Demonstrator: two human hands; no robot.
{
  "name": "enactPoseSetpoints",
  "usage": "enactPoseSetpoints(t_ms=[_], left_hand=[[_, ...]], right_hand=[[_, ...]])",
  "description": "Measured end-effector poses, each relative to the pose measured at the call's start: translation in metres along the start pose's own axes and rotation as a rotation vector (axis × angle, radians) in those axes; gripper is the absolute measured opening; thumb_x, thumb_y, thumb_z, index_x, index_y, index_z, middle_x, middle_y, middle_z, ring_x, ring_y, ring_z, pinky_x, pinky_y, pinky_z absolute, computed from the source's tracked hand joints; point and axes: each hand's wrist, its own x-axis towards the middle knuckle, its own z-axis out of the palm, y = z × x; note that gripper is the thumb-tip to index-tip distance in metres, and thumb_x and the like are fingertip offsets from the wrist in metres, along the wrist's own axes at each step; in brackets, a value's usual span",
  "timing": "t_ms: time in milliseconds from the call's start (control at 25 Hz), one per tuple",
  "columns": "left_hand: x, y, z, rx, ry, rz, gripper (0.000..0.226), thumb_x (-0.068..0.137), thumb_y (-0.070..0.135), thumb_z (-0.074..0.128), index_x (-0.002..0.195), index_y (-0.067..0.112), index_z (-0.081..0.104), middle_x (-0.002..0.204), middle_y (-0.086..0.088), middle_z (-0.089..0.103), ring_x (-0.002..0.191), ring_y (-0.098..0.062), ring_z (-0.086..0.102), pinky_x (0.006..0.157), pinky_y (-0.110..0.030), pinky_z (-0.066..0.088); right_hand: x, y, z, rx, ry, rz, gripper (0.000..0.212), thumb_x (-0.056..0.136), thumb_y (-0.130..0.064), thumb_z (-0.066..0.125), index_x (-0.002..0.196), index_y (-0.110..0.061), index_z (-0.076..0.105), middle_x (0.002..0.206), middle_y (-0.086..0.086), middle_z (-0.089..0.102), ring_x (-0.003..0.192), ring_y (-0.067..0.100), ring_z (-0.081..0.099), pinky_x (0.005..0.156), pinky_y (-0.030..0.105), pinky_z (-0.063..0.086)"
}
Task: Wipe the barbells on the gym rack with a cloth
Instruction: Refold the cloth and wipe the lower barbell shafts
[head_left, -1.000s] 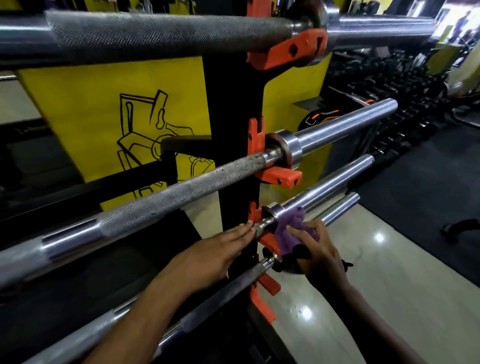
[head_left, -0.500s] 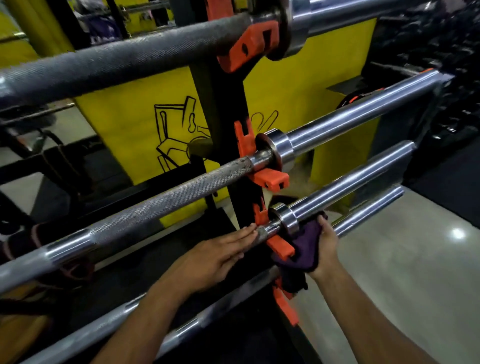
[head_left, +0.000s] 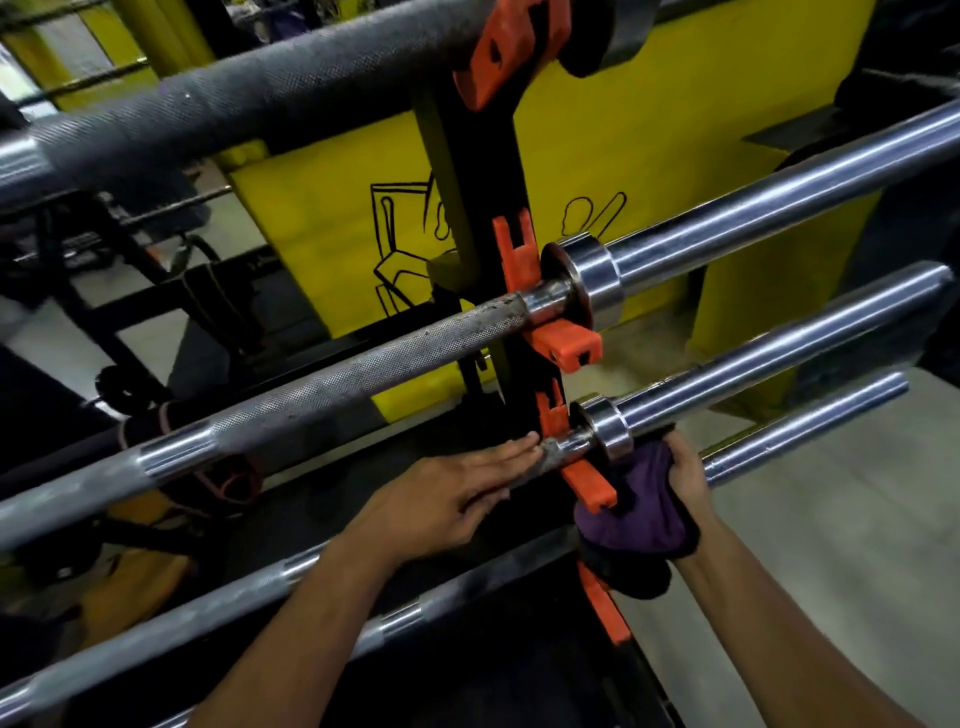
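1. The right hand grasps a purple cloth and presses it up against the underside of the third barbell down the gym rack, just outboard of that bar's chrome collar.
2. A second ago the cloth was bunched over the top of the collar; it now hangs below the sleeve with the hand shifted a little outward. Judging by that, the collar has had its pass and the stroke is starting along the sleeve.
3. The left hand is released: fingers straight and flat, fingertips resting on the shaft just inboard of the orange hook. It has stayed there throughout, apparently steadying the bar so it does not roll.
4. How much of the cloth actually touches metal is hard to tell, since most of it droops loose below the hand.
5. The second barbell above shows rust-like specks near its collar, and the lowest barbell sits just beside the working hand; neither is touched by the cloth now.
6. Most of this sleeve appears left to wipe, so the task looks far from finished.
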Motion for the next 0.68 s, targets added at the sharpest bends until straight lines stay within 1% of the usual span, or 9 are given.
enactPoseSetpoints(t_ms=[80,160,240,320,400,480,520,600,680], left_hand=[[0.002,0.000,-0.001,-0.002,0.001,-0.006,0.057,0.100,0.012,0.057,0.153,0.025,0.041,0.160,0.014,0.034,0.143,-0.002,0.037,0.114,-0.031,0.041],[0.002,0.000,0.000,-0.003,-0.003,-0.007,0.056,0.100,0.012,0.057,0.153,0.023,0.041,0.160,0.013,0.034,0.143,-0.001,0.036,0.115,-0.029,0.039],[0.002,-0.002,0.001,0.009,-0.018,0.003,0.057,0.100,0.012,0.056,0.153,0.024,0.040,0.160,0.014,0.033,0.144,-0.001,0.036,0.115,-0.029,0.039],[0.002,-0.005,0.002,0.009,-0.022,0.009,0.058,0.100,0.013,0.056,0.154,0.026,0.038,0.160,0.016,0.032,0.143,-0.001,0.036,0.113,-0.033,0.042],[0.002,-0.007,0.002,0.007,-0.017,0.005,0.059,0.100,0.016,0.056,0.154,0.030,0.037,0.160,0.019,0.030,0.143,0.001,0.036,0.113,-0.034,0.042],[0.002,-0.007,0.002,0.023,-0.022,0.006,0.059,0.101,0.022,0.052,0.155,0.037,0.032,0.160,0.025,0.026,0.143,0.004,0.033,0.113,-0.033,0.042],[-0.001,-0.007,0.003,0.029,-0.032,0.004,0.059,0.102,0.027,0.048,0.155,0.041,0.028,0.160,0.028,0.022,0.144,0.004,0.032,0.113,-0.033,0.041],[-0.007,-0.010,0.003,0.043,-0.062,-0.012,0.057,0.103,0.039,0.038,0.155,0.047,0.018,0.160,0.032,0.016,0.145,0.003,0.030,0.113,-0.033,0.041],[-0.018,-0.011,-0.001,0.044,-0.069,0.009,0.056,0.103,0.043,0.032,0.156,0.044,0.017,0.161,0.028,0.014,0.146,0.002,0.028,0.114,-0.031,0.039]], right_hand=[[-0.002,0.009,-0.007,0.038,-0.004,-0.001,0.036,0.071,-0.030,0.080,0.096,-0.003,0.079,0.100,0.015,0.075,0.093,0.026,0.073,0.079,0.035,0.060],[0.004,0.013,-0.007,-0.030,0.125,-0.033,0.062,0.088,-0.037,0.069,0.136,0.002,0.057,0.138,0.020,0.057,0.128,0.031,0.056,0.107,0.041,0.046],[0.006,0.015,-0.008,-0.128,0.268,-0.094,0.071,0.095,-0.044,0.056,0.151,-0.003,0.038,0.152,0.017,0.043,0.141,0.031,0.042,0.117,0.044,0.034],[-0.021,0.009,-0.005,-0.159,0.320,-0.062,0.063,0.076,-0.048,0.076,0.122,-0.008,0.059,0.115,0.009,0.071,0.108,0.025,0.068,0.096,0.039,0.053],[-0.060,0.013,0.004,-0.421,0.475,-0.090,0.066,0.062,-0.062,0.079,0.106,-0.015,0.065,0.097,0.007,0.076,0.091,0.025,0.073,0.086,0.043,0.058],[-0.097,0.024,0.021,-0.565,0.669,-0.161,0.053,0.078,-0.055,0.073,0.103,-0.009,0.065,0.092,0.017,0.071,0.083,0.027,0.068,0.079,0.040,0.058],[-0.116,0.032,0.036,-0.698,0.734,-0.232,0.045,0.083,-0.052,0.069,0.095,-0.009,0.062,0.077,0.012,0.066,0.068,0.020,0.064,0.063,0.030,0.055],[-0.137,0.047,0.077,-1.061,0.675,-0.484,0.044,0.080,-0.059,0.068,0.091,-0.018,0.061,0.066,-0.001,0.062,0.050,0.008,0.058,0.044,0.017,0.044],[-0.140,0.056,0.103,-1.446,0.480,-0.715,0.049,0.079,-0.067,0.065,0.106,-0.027,0.063,0.084,-0.006,0.067,0.068,0.007,0.065,0.056,0.018,0.052]])
